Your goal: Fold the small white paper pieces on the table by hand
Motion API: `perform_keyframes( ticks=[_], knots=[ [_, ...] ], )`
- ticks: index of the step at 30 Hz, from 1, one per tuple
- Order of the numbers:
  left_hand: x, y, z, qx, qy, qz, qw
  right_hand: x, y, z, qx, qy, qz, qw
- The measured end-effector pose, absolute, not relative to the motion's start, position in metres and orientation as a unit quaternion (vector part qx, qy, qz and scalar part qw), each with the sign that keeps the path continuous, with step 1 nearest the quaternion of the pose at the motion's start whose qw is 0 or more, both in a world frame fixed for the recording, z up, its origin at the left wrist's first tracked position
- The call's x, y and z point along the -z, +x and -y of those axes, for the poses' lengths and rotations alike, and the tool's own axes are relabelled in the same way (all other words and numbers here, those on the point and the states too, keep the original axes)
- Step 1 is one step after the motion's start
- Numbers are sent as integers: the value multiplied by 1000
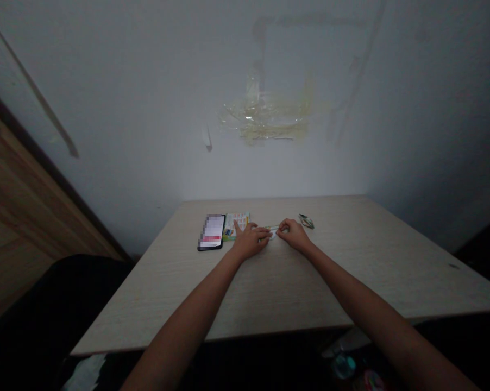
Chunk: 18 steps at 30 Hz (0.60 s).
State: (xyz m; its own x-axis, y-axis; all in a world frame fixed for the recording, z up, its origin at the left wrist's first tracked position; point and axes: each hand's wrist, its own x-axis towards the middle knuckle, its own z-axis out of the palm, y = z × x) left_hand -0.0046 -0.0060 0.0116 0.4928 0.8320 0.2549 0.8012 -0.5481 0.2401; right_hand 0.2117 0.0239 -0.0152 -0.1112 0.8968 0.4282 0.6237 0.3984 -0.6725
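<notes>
My left hand [251,240] lies with its fingers spread, partly over a printed leaflet [237,221] with coloured pictures. Its fingertips rest on a small whitish sheet [273,232] on the table. From the other side, my right hand [293,234] is closed in a pinch at that sheet's right edge. Both hands cover much of the sheet, so its exact kind does not show. A phone [211,232] with a lit screen lies left of the leaflet, beside it. Just beyond my right hand is a small, crumpled-looking dark and light packet [306,221].
The pale wooden table [330,293] meets a grey wall [147,108] at its far edge. Old clear tape [265,122] clings to that wall. A wooden panel [20,201] stands at the left. Below the front edge, a bottle [343,366] shows dimly.
</notes>
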Motion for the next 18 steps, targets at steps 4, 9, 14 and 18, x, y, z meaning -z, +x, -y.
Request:
perform_keyframes(
  ticks=[4,9,14,18],
  knots=[
    [-10,-6,5,-178,863,-470,51,17,213,-25,-170,-507,741,406],
    [-9,-6,4,-178,863,-470,55,17,213,-25,-191,-500,744,400],
    [-11,-4,6,-186,861,-471,53,16,211,-23,-174,-514,741,396],
    [-12,-4,5,-183,859,-474,54,14,208,-20,-130,-527,744,390]
  ],
)
